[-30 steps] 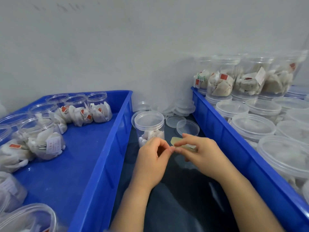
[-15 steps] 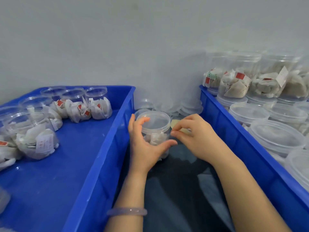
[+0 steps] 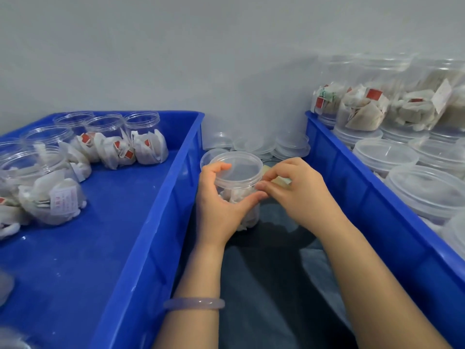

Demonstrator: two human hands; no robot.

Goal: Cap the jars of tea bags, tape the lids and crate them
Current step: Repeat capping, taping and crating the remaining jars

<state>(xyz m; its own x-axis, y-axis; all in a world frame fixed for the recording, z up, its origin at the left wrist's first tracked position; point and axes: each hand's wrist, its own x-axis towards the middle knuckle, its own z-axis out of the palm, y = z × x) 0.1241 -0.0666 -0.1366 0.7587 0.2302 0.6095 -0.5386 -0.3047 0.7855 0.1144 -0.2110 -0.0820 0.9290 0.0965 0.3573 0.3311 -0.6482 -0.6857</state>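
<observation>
Jar of tea bags (image 3: 240,197) stands upright on the dark surface between the two blue crates, its lid (image 3: 236,170) on. Our left hand (image 3: 221,205) wraps it from the left and near side, fingers over the rim and thumb curled round the front, so that's a firm hold.

The right hand (image 3: 302,192) sits just to the jar's right. Its thumb and forefinger pinch in at the lid's right edge and the other fingers are curled. Whether clear tape lies under those fingertips we can't tell. A yellowish piece (image 3: 280,181) peeks out behind them.

The jar's axis runs straight up, so the seam between lid and wall circles level, and the working spot faces the right hand, which is the nearer one.

We reckon taping is the step in hand. The right crate (image 3: 352,177), holding capped jars (image 3: 385,157), lies just beyond that hand. Uncapped jars (image 3: 143,137) wait in the left crate (image 3: 156,197), with loose lids (image 3: 289,147) at the back.
</observation>
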